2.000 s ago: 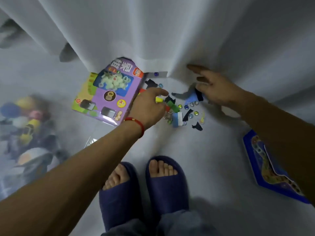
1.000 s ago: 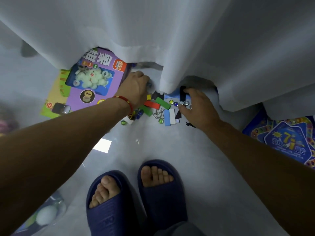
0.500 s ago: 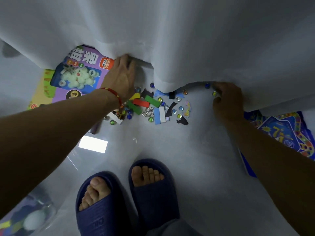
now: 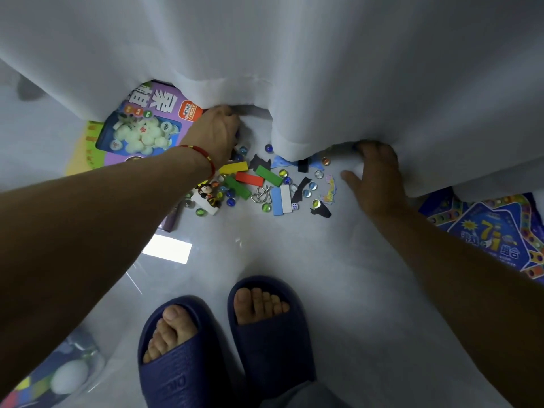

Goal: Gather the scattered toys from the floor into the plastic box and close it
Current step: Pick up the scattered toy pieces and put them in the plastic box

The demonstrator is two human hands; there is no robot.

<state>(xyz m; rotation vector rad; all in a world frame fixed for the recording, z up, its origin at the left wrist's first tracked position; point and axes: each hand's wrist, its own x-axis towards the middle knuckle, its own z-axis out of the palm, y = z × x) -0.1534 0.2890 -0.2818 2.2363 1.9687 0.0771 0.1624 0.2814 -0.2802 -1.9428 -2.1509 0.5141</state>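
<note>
Person is crouching over the scattered toys: marbles, coloured blocks, a small figurine, lying on the floor at the white curtain hem. Left hand is reaching under the curtain, fingers hidden, grip unclear. Right hand is lying flat, fingers spread, tips under the hem. Plastic box is sitting near left.
</note>
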